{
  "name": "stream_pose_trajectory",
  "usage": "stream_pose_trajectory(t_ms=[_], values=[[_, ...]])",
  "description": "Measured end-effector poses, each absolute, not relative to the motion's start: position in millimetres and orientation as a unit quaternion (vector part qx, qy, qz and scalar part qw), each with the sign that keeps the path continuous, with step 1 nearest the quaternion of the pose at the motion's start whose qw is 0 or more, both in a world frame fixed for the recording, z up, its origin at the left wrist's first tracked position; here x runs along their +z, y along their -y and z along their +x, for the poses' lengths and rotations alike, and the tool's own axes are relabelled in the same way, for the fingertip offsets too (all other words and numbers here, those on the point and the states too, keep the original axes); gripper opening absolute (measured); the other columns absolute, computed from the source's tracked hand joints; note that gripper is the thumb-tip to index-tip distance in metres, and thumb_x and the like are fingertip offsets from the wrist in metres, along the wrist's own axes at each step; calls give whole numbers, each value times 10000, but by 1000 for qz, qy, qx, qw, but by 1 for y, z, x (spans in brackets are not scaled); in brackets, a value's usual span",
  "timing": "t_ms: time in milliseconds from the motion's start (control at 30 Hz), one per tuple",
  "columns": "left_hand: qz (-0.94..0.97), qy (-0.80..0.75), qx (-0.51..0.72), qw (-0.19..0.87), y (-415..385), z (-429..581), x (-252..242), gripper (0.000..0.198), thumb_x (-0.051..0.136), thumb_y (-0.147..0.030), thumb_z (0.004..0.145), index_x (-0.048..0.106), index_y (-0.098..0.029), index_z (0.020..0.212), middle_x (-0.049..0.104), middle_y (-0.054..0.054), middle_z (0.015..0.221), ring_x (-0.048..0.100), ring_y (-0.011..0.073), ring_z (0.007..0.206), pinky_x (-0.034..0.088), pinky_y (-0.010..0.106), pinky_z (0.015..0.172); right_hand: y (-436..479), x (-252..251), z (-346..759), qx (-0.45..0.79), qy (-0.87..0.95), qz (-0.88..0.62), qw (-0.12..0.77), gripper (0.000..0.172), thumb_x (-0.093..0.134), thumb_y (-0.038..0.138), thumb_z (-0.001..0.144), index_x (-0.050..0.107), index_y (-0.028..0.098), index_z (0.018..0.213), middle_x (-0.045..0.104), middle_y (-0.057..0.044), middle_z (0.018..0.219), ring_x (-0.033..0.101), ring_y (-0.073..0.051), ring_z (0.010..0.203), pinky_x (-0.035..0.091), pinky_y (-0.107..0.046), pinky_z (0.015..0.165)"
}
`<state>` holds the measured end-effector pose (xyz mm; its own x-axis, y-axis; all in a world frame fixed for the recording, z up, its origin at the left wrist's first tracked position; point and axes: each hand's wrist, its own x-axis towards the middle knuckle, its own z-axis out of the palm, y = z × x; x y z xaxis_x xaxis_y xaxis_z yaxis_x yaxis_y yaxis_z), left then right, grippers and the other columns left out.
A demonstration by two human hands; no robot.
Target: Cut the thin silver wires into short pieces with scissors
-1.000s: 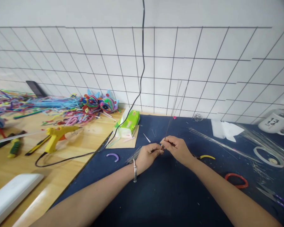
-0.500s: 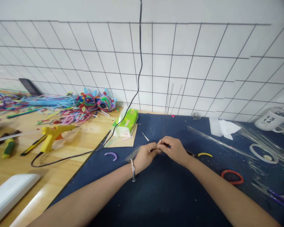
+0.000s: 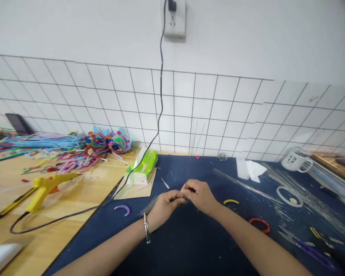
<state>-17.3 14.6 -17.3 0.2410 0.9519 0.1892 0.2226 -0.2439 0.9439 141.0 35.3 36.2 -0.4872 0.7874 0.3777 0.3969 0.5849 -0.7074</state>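
Over the dark blue mat (image 3: 186, 249), my left hand (image 3: 164, 206) and my right hand (image 3: 199, 195) meet, fingertips touching. Each is closed in a pinch on thin metal wires (image 3: 196, 138), whose blurred long ends rise from the fingers in front of the wall. The pinched part is hidden by the fingers. Beside my left hand lies a bundle of short wires (image 3: 148, 206), and farther left a purple curved piece (image 3: 122, 209). A yellow tool handle (image 3: 230, 201) shows just beyond my right wrist, and an orange-red handle loop (image 3: 260, 224) pokes out beside the right forearm.
A yellow glue gun (image 3: 44, 188), pipe cleaners (image 3: 51, 142) and a green tissue pack (image 3: 145, 166) are at left. On the right lie long wires (image 3: 244, 184), a white ring (image 3: 289, 196), purple-handled scissors (image 3: 307, 245) and a white mug (image 3: 296, 160). A black cord (image 3: 161, 76) hangs from a wall socket.
The camera view has tilted up and turned right, bringing the wall socket and a stack beside the mug into sight. Both hands stay pinched together; the upright wires look more blurred.
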Motion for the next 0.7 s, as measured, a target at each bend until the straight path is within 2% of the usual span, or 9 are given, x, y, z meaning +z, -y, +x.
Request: stream_pose_trajectory(t_ms=[200,333,433,533,700], values=[[621,-390,399,551,-4,5,-1,106,547,-223,743,584,-124,751,622,30,661,549,122,598,423,232,570,-24,45,164,306,800,-383,347,121,486,193,786,560,164,695,594,26,664,534,-91,612,386,-186,567],[642,-380,363,558,4,12,0,84,552,-191,731,590,-117,729,610,23,626,518,99,551,401,216,544,-7,45,191,293,802,-418,310,122,495,226,789,598,183,738,610,19,681,548,-111,633,403,-207,588],[636,-394,352,563,6,8,-5,96,554,-204,734,596,-117,730,604,20,610,511,95,545,397,215,543,12,35,235,224,800,-489,267,169,497,264,793,600,237,925,630,0,782,573,-145,709,437,-254,659],[584,-407,368,599,4,2,-13,119,569,-237,731,582,-120,739,599,18,627,538,106,573,412,221,551,35,14,292,99,800,-554,208,286,463,317,815,542,253,1082,587,-53,1055,529,-205,980,414,-342,851],[504,-419,385,649,1,-2,-24,179,607,-282,714,570,-127,795,608,20,662,574,125,605,434,237,569,68,-28,353,-37,808,-582,81,454,437,372,814,427,237,1247,451,-71,1267,423,-260,1141,389,-428,917]])
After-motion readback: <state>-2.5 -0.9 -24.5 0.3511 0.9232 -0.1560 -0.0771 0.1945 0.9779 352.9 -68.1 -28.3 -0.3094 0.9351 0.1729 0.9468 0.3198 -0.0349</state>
